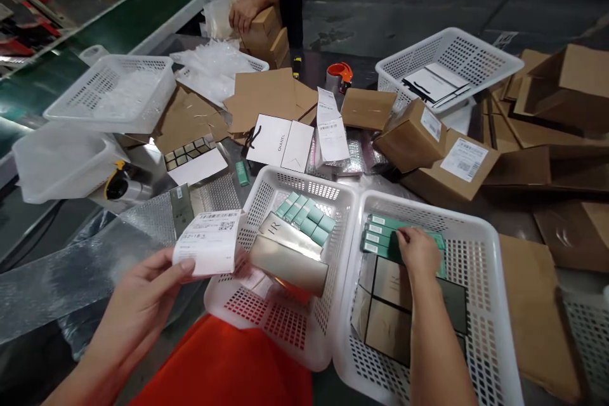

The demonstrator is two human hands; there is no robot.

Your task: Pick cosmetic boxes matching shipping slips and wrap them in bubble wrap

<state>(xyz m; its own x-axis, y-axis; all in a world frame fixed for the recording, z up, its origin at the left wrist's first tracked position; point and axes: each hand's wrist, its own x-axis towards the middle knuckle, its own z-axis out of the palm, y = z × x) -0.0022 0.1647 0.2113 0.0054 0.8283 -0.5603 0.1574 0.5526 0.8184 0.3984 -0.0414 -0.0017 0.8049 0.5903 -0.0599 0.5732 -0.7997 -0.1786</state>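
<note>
My left hand [162, 282] pinches a printed paper slip [207, 244], curled slightly, beside the left white basket [340, 266]. In that basket lie several small green boxes [304, 212] and two gold boxes [288, 263], one in front of the other. Over the right white basket [490, 304], my right hand [421, 250] is closed, its fingertips on a row of long green boxes [378, 235]. Below them lie flat gold boxes with black edges [387, 330], partly hidden by my right forearm.
Bubble wrap [95, 273] spreads at the left near a tape dispenser [124, 184]. Behind the baskets lie a white paper bag [280, 143], labels [330, 130] and cardboard boxes [464, 165]. Another person's hand [245, 13] rests on brown boxes [264, 32] at the back. A green conveyor [128, 19] runs at the left.
</note>
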